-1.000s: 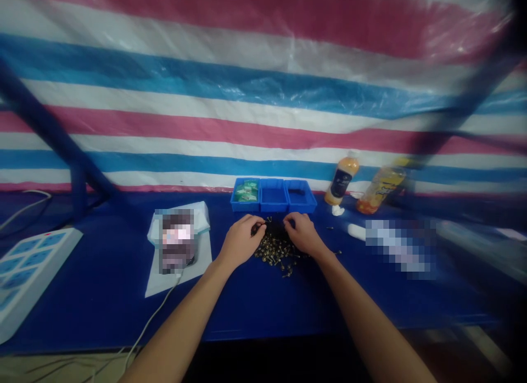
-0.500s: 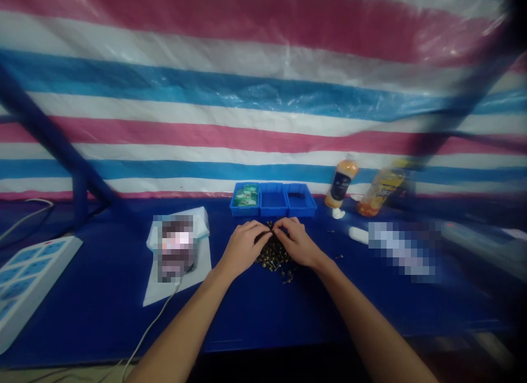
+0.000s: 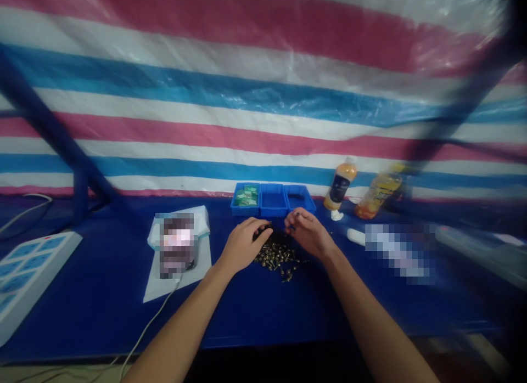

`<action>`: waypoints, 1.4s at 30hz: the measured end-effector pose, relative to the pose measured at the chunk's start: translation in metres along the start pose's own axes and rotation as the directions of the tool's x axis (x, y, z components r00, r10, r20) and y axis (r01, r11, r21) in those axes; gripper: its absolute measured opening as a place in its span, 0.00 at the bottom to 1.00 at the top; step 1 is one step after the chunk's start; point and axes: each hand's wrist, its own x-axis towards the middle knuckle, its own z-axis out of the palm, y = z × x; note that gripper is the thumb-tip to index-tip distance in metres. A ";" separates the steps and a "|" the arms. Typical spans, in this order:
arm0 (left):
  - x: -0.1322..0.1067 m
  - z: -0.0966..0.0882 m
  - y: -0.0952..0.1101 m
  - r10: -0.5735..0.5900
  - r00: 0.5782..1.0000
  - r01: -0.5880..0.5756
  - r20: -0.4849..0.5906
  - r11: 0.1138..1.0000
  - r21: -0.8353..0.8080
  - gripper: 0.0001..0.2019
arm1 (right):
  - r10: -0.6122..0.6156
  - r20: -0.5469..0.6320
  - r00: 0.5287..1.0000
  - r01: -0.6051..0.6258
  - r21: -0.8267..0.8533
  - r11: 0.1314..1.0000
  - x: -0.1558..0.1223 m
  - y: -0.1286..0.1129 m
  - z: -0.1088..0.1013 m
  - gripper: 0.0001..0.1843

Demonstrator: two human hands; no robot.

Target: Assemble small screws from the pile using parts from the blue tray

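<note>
Right hand [image 3: 308,234] drawn back, now apart from left hand, near the far right edge of the heap; fingers pinched together, anything held too small to tell. Brass-coloured tacks [image 3: 276,260]: loose heap, centre of blue bench [image 3: 263,317]. Left hand [image 3: 242,244]: fingers curled over dark object [image 3: 276,236] at heap's far edge, grip unclear. Farther: three-compartment blue tray [image 3: 273,212], green packets [image 3: 246,196] in left compartment.

This is a workshop: blue workbench [image 3: 263,317], striped tarpaulin wall [image 3: 263,97].
</note>
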 end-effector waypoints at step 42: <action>-0.007 0.012 -0.019 -0.124 0.988 0.095 0.097 0.961 0.260 0.19 | -0.185 -0.006 0.983 0.002 -0.999 0.041 0.010 0.024 -0.028 0.09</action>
